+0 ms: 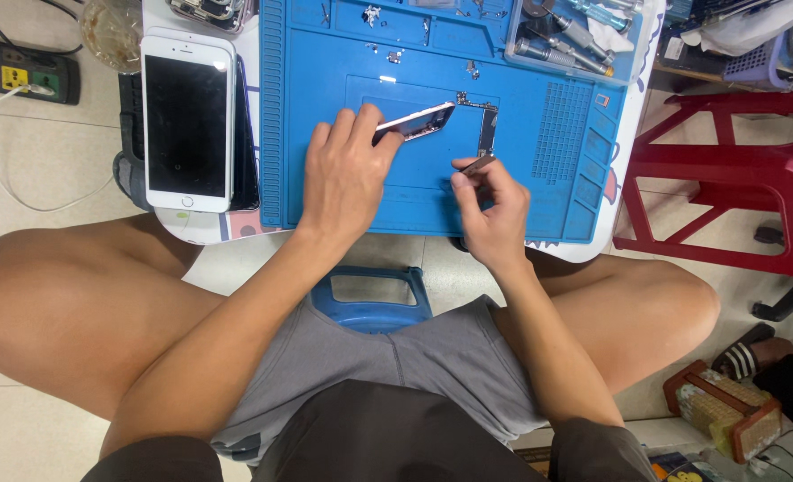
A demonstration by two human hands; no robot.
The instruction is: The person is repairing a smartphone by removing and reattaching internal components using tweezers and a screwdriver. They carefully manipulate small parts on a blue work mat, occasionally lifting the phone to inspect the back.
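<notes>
the left hand is gripping the thin silver opened phone body by its edges, tilting it above the blue silicone repair mat. the right hand is pinching a small dark metal part between closed fingertips. both are looking light, stiff and fragile, best held by the rims; a white-fronted phone is lying to the left

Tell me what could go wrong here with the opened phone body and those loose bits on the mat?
The left hand tilts the phone body up on one edge; it could slip. The right hand pinches a small metal part near the circuit board and might scrape it. Loose screws on the blue mat could scatter.
</notes>
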